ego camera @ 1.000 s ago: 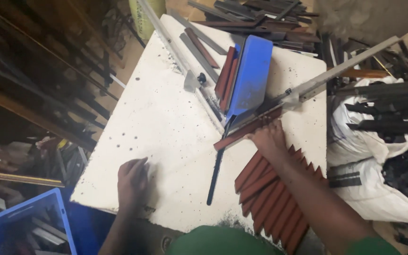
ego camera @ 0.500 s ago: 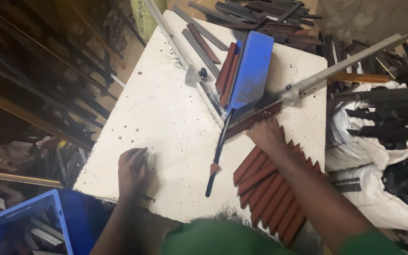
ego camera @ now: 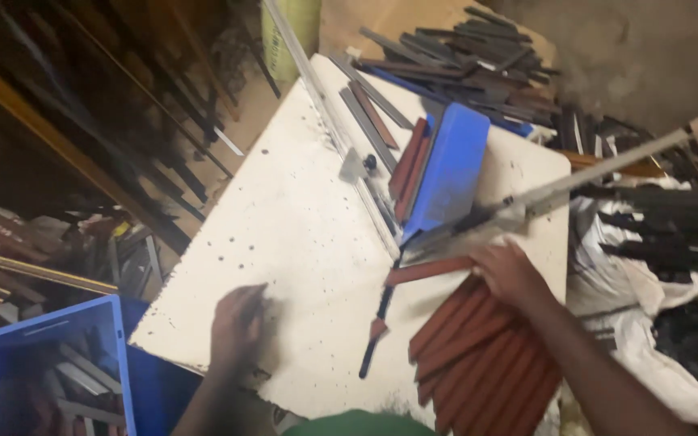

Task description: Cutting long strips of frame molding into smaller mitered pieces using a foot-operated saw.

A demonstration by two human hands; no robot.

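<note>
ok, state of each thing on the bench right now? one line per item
left hand: flat on the white table, holding nothing visible
right hand: resting on the red-brown strips, by the strip under the cutter
red-brown strips: fanned stack at the table's near right edge
blue block: propped at a tilt
metal lever: lowered toward the table
blue crate: open, holds strips

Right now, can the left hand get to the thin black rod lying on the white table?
Probably yes: the left hand rests on the white table, and bare tabletop lies between it and the thin black rod.
</note>
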